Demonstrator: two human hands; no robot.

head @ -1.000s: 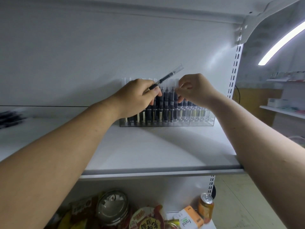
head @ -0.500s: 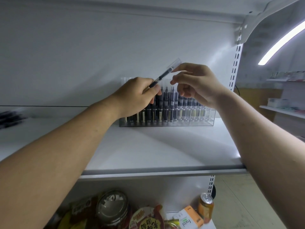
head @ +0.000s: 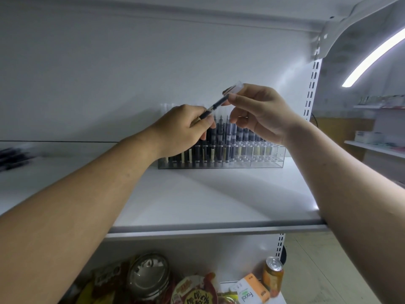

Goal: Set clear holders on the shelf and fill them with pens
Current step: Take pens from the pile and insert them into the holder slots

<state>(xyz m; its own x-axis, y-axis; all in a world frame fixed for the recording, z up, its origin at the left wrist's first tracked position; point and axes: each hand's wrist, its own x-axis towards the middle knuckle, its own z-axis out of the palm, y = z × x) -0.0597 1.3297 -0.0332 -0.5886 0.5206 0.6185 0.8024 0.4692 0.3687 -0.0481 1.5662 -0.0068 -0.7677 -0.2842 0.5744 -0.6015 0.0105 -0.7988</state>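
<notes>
A clear holder (head: 266,160) stands at the back of the white shelf (head: 208,200), its left and middle slots filled with several upright dark pens (head: 221,139); the right slots look empty. Above it, a dark pen with a clear cap (head: 215,104) slants up to the right. My left hand (head: 182,130) grips its lower end. My right hand (head: 260,113) pinches its upper, capped end between thumb and fingers. Both hands hover in front of the holder and hide part of it.
A blurred pile of dark pens (head: 13,155) lies at the far left of the shelf. Below the shelf edge sit snack packs, a metal-lidded jar (head: 148,275), an orange can (head: 272,276) and a small box (head: 249,290). A slotted upright (head: 312,84) borders the right side.
My right hand rose from the pens in the holder to the slanted pen and closed its fingers on the capped end. My left hand kept its grip and barely moved.
</notes>
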